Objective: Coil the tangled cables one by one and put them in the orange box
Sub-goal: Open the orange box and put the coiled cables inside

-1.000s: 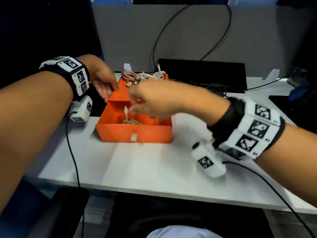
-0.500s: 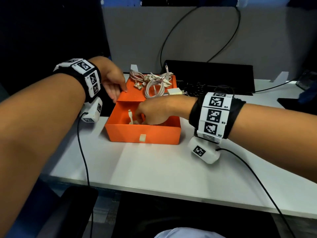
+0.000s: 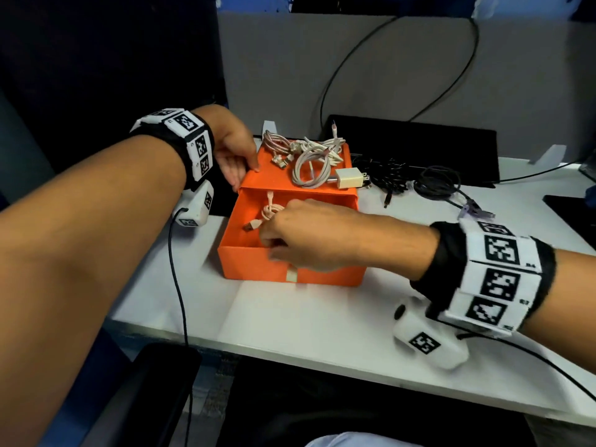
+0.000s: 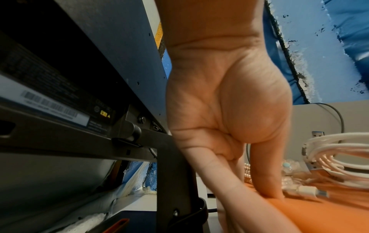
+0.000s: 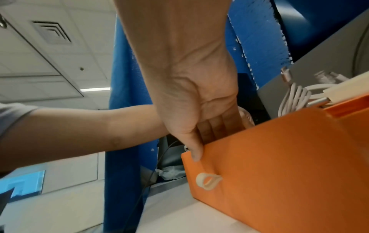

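Note:
The orange box (image 3: pixel 322 276) stands on the white table with its drawer pulled out toward me. A coiled pink cable (image 3: pixel 271 213) lies in the drawer, its USB plug pointing left. My right hand (image 3: pixel 277 241) straddles the drawer's front wall (image 5: pixel 279 173): the thumb presses the outer face and the fingers (image 5: pixel 219 124) reach inside, beside the pink cable (image 5: pixel 248 117). My left hand (image 3: pixel 239 163) grips the box's left top edge, thumb on top (image 4: pixel 265 181). White cables (image 3: pixel 311 166) and a braided metallic cable (image 3: pixel 274 145) lie tangled on the box top.
A cream charger plug (image 3: pixel 348 178) lies on the box's right top edge. Loose black cables (image 3: pixel 432 186) lie on the table right of the box, in front of a flat black device (image 3: pixel 419 140). The table's near edge (image 3: pixel 322 353) is close to me.
My right hand came down into the drawer with the pink cable, then drew back onto the front wall, and the cable now lies in the drawer. The left hand kept hold of the box.

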Demonstrator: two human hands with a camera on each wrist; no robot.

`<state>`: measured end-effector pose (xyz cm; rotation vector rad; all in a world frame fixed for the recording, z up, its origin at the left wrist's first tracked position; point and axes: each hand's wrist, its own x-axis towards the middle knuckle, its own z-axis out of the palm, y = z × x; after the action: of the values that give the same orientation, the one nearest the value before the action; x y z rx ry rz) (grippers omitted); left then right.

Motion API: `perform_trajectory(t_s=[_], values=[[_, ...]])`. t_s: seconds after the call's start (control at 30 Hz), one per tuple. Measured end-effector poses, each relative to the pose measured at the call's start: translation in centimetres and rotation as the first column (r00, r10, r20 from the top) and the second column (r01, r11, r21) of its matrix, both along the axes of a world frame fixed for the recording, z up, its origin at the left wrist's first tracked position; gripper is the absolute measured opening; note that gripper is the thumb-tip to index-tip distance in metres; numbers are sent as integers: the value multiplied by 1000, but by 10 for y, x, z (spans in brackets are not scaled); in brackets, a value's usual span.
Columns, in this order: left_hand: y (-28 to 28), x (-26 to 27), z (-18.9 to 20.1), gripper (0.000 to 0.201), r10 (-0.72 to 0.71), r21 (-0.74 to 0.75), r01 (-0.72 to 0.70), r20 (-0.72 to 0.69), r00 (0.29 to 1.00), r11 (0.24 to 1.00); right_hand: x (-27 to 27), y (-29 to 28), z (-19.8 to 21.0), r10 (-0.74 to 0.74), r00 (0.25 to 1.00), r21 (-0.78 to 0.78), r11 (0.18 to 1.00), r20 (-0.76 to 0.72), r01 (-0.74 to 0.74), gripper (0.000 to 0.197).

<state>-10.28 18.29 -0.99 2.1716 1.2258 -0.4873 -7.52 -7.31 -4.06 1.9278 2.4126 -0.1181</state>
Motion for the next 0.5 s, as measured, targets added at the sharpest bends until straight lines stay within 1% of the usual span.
perform_trajectory(t_s=[0.1, 0.17, 0.23, 0.33, 0.37, 0.5], values=[[-1, 0, 1, 40, 2, -3, -2, -2, 1000, 1000, 5, 1, 7, 21, 995, -1, 1000, -94, -22, 39], [-2, -1, 1, 41, 2, 4, -2, -7, 1000, 1000, 14, 13, 8, -13, 994, 45, 999, -111, 18, 40], [-3, 0, 1, 42, -1, 10, 1, -18, 1000, 1000, 21, 27, 7, -50, 998, 46, 998, -44, 52, 33], [-5, 1, 2, 41, 0, 21, 0, -27, 1000, 1000, 23, 44, 0, -29, 995, -75, 996, 96, 36, 30], [-5, 0, 2, 40, 1, 27, 0, -24, 1000, 1000, 22, 49, -3, -37, 991, -93, 994, 132, 50, 31], [-3, -2, -1, 39, -15, 40, 16, -5, 1000, 999, 19, 61, -13, -173, 964, -110, 974, 200, 198, 32]])
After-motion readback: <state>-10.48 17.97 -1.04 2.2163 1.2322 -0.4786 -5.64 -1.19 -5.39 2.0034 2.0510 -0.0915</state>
